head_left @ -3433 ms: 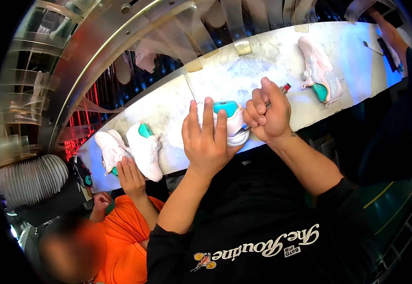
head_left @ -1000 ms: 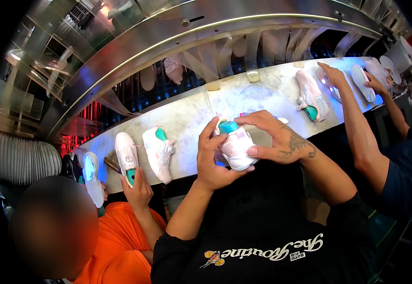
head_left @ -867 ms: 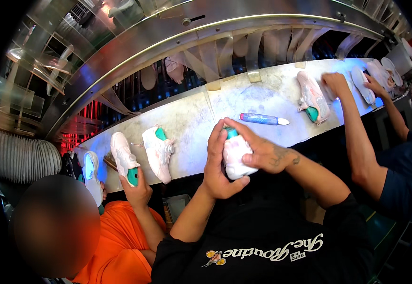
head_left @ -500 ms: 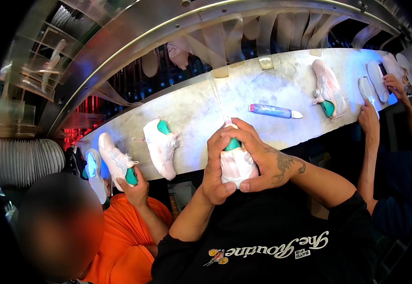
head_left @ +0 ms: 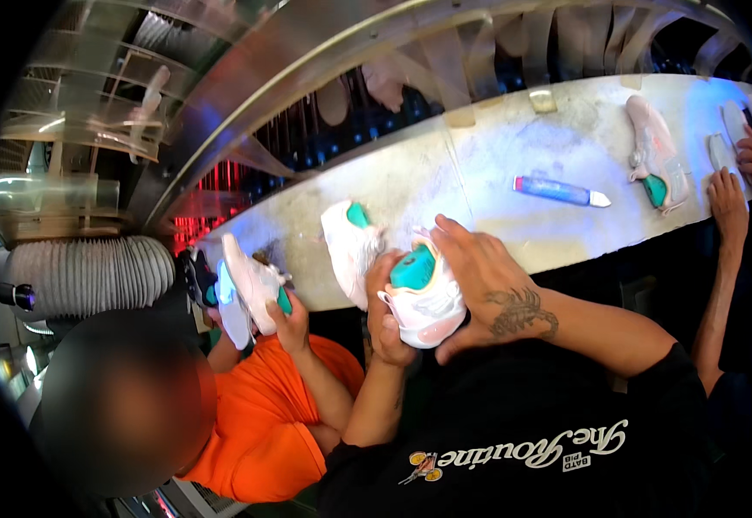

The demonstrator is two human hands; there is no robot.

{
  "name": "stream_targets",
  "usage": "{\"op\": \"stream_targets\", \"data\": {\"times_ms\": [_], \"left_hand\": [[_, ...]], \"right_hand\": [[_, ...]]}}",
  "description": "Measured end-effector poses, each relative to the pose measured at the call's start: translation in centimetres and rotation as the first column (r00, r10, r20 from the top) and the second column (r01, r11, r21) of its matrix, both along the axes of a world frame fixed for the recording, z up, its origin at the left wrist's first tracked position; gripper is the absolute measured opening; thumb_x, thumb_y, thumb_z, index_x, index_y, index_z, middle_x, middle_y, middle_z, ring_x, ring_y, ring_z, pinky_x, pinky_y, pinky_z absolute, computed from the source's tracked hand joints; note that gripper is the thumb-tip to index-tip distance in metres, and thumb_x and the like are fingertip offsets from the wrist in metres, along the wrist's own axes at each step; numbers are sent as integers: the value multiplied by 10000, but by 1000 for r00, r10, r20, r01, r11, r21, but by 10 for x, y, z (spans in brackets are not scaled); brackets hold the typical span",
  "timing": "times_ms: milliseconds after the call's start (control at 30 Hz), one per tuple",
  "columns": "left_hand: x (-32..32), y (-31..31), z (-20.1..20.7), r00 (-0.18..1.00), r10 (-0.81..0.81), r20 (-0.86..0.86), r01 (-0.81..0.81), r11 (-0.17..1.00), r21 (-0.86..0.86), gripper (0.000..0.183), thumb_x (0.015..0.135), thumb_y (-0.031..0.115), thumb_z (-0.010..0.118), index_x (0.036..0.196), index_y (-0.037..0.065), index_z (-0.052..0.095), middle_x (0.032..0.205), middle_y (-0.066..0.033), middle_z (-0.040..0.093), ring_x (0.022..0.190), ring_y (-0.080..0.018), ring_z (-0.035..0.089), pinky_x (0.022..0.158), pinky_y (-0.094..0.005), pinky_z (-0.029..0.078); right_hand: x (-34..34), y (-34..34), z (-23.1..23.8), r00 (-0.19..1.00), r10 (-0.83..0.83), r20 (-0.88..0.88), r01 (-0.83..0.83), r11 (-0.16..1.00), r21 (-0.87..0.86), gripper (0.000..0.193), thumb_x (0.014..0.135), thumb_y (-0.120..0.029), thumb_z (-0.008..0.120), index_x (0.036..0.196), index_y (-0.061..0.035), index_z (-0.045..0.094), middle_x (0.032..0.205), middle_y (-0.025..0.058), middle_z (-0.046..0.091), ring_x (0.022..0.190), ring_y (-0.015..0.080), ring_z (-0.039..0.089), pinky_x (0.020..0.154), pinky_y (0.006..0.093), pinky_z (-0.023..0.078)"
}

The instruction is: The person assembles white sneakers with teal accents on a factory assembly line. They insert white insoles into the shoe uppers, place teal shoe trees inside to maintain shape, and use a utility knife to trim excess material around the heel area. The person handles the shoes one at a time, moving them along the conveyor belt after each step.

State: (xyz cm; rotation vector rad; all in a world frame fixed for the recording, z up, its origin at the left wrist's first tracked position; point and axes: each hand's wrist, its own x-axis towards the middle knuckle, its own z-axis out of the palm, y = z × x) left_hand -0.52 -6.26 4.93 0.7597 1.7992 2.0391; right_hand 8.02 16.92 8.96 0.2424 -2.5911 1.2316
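Observation:
A pale pink and white sneaker (head_left: 428,315) with a green last (head_left: 413,268) in its opening is between my hands, close to my chest. My left hand (head_left: 388,315) grips its left side, the fingers partly behind it. Around its right side curves my right hand (head_left: 484,281), thumb low and fingers reaching over toward the far end. The underside of the shoe is hidden. Just beyond my left hand, another pale sneaker (head_left: 347,246) with a green last lies on the pale worktable (head_left: 557,237).
A blue tube with a white tip (head_left: 560,191) and another sneaker (head_left: 655,155) lie to the right. At left, an orange-sleeved person holds a sneaker (head_left: 251,281) beside a sole (head_left: 233,306). Another person's hands (head_left: 728,203) handle soles at far right. Clear strips (head_left: 454,65) hang behind.
The sneaker in my hands has turned and tilted, showing more of its opening and green last. My right fingers have come apart from my left hand. The view has swung left.

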Motion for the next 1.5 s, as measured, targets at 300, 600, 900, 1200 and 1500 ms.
{"op": "stream_targets", "data": {"times_ms": [300, 600, 900, 1200, 1500], "left_hand": [[39, -48, 25, 967, -49, 251, 109, 967, -231, 760, 979, 226, 766, 1597, -92, 457, 1530, -164, 623, 1393, -239, 601, 1204, -381, 439], [35, -33, 44, 963, 44, 265, 24, 968, -250, 643, 941, 78, 724, 1530, -82, 521, 1408, -161, 698, 1279, -240, 685, 1125, -384, 524], [16, 3, 61, 974, 17, 224, 50, 955, -292, 688, 879, -39, 728, 1533, -65, 517, 1401, -156, 709, 1277, -244, 706, 1130, -403, 545], [-20, -8, 55, 940, -20, 341, 192, 857, -479, 640, 917, 153, 928, 1449, -58, 640, 1331, -133, 744, 1225, -203, 702, 1105, -382, 553], [-15, 63, -11, 950, 20, -312, -122, 942, -312, 641, 918, 129, 884, 1464, -89, 631, 1360, -171, 704, 1255, -252, 687, 1131, -388, 525]], "right_hand": [[2, -35, -24, 975, -121, -188, 136, 988, 71, 1014, 757, -290, 891, 1556, 142, 440, 1439, 301, 617, 1240, 430, 655, 1090, 547, 480], [-1, -50, -29, 955, -174, -242, 230, 946, 227, 765, 882, -209, 733, 1520, 145, 501, 1410, 296, 641, 1223, 399, 659, 1069, 542, 486], [-13, -14, -36, 999, 0, -40, 3, 997, 73, 1013, 799, -441, 896, 1525, 148, 505, 1254, 251, 708, 1159, 369, 673, 1070, 483, 491], [-6, 1, -38, 993, 21, -118, -1, 986, 165, 1082, 729, -517, 968, 1534, 66, 539, 1359, 226, 684, 1272, 389, 635, 1154, 502, 449], [72, 120, -75, 773, -632, -59, 618, 729, 295, 374, 938, -201, 824, 1277, -55, 769, 1175, 182, 693, 1117, 382, 641, 998, 500, 524]]}}
